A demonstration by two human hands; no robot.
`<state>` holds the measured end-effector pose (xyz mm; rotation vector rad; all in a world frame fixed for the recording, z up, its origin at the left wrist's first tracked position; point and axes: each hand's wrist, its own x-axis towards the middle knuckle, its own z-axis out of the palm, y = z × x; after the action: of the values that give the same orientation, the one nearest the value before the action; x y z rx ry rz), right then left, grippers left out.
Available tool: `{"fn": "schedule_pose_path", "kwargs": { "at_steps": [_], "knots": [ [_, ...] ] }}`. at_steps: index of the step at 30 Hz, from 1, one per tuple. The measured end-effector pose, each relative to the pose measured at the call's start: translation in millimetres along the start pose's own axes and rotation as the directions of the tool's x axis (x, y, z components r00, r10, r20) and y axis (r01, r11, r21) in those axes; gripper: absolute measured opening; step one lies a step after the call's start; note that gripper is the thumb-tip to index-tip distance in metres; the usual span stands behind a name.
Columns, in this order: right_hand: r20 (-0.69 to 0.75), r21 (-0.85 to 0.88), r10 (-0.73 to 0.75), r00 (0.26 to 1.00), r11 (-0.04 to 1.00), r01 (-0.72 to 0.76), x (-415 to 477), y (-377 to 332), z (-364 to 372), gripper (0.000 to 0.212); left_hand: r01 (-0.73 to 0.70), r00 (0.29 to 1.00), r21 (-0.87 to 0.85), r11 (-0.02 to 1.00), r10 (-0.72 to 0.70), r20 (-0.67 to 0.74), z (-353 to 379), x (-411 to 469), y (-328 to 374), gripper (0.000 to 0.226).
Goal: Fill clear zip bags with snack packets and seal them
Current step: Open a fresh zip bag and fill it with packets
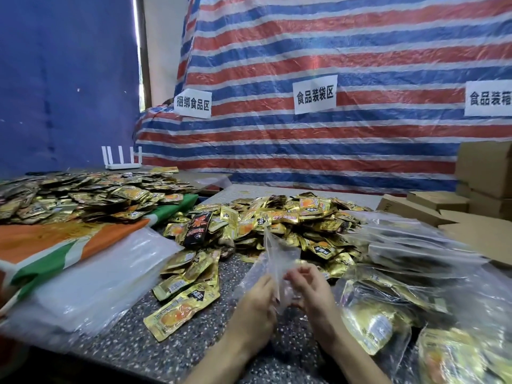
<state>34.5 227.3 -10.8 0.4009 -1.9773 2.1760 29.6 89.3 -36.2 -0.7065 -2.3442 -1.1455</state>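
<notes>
An empty clear zip bag [277, 253] stands upright between my hands above the speckled table [133, 311]. My left hand [257, 303] pinches its left side and my right hand [310, 286] grips its right side, fingers curled at the bag's lower edge. Behind it lies a big heap of gold snack packets [291, 220], with a black packet [198, 228] at its left. Several loose gold packets [180, 303] lie left of my hands. A stack of empty clear bags [91, 275] sits at the left. Filled clear bags [415, 309] pile up at the right.
A second heap of gold packets [77, 195] lies on an orange, white and green sack [55, 245] at the far left. Cardboard boxes [482, 189] stand at the right. A white router [122, 159] is at the back. A striped tarp [304, 134] with paper signs hangs behind.
</notes>
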Motion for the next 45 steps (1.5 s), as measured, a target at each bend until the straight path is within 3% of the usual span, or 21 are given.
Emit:
{"fn": "schedule_pose_path", "kwargs": {
  "at_steps": [2,6,9,12,14,16,18,20,23,26,31,34,37,39,43,45],
  "knots": [
    [0.037,-0.163,-0.008,0.999,0.987,0.013,-1.4,4.1,2.9,0.083,0.044,0.999,-0.012,0.999,-0.045,-0.018,-2.4,-0.8,-2.7,0.033],
    [0.069,-0.154,-0.029,0.997,0.987,0.039,0.4,8.4,1.5,0.03,0.06,0.998,-0.069,0.996,-0.06,0.004,-7.6,-0.8,1.4,0.033],
    [0.059,-0.25,-0.093,0.994,0.963,0.105,2.1,8.4,-2.5,0.009,0.093,0.992,-0.336,0.937,-0.116,-0.051,-10.8,1.9,-1.3,0.02],
    [0.062,-0.329,-0.097,0.993,0.938,0.112,1.2,8.8,-3.8,0.012,0.122,0.954,-0.675,0.728,-0.274,-0.124,-15.5,6.5,-8.1,0.035],
    [0.083,-0.375,-0.067,0.994,0.922,0.094,-0.3,10.4,-3.8,0.017,0.187,0.891,-0.763,0.619,-0.433,-0.133,-18.3,7.9,-12.2,0.045],
    [0.116,-0.419,-0.035,0.993,0.905,0.081,-1.1,12.1,-3.4,0.016,0.252,0.866,-0.725,0.641,-0.484,-0.127,-18.5,9.3,-14.2,0.04],
    [0.143,-0.442,-0.02,0.99,0.893,0.082,-2.5,11.3,-0.6,0.015,0.288,0.889,-0.614,0.734,-0.444,-0.114,-15.9,10.2,-16.1,0.03],
    [0.158,-0.425,-0.028,0.987,0.9,0.094,-4.3,10.5,1.6,0.03,0.3,0.909,-0.543,0.784,-0.409,-0.087,-15.2,10.5,-16.2,0.022],
    [0.163,-0.395,-0.02,0.986,0.915,0.084,-5.4,10.4,2.9,0.044,0.321,0.916,-0.596,0.736,-0.401,-0.002,-17.4,8.5,-14.7,0.017],
    [0.148,-0.318,-0.037,0.988,0.944,0.083,-2.9,10.3,2.0,0.03,0.327,0.92,-0.623,0.711,-0.39,0.037,-20.2,7.9,-11.8,0.017],
    [-0.042,-0.267,-0.025,0.999,0.964,0.013,3.6,11.3,-2.3,0.03,0.341,0.9,-0.665,0.665,-0.435,0.026,-20.3,8.6,-14.2,0.027],
    [-0.188,-0.124,0.046,0.981,0.99,-0.07,4.3,12.2,-3.4,0.03,0.363,0.867,-0.674,0.643,-0.498,-0.007,-20.3,8.2,-18.0,0.037],
    [-0.241,-0.078,0.061,0.969,0.994,-0.082,3.4,11.4,-4.5,0.021,0.323,0.846,-0.698,0.639,-0.526,-0.09,-21.8,7.8,-19.5,0.032],
    [-0.24,-0.112,0.014,0.971,0.993,-0.042,1.2,8.8,-4.0,0.008,0.293,0.831,-0.72,0.629,-0.54,-0.134,-22.4,8.0,-20.3,0.03],
    [-0.119,-0.316,-0.2,0.973,0.936,0.154,-3.9,7.4,-1.1,0.031,0.277,0.786,-0.76,0.588,-0.594,-0.173,-22.8,9.3,-23.3,0.031],
    [-0.061,-0.4,-0.24,0.969,0.895,0.196,-5.4,8.6,-0.1,0.036,0.256,0.756,-0.784,0.566,-0.623,-0.202,-23.4,10.3,-23.2,0.03]
  ]
}}
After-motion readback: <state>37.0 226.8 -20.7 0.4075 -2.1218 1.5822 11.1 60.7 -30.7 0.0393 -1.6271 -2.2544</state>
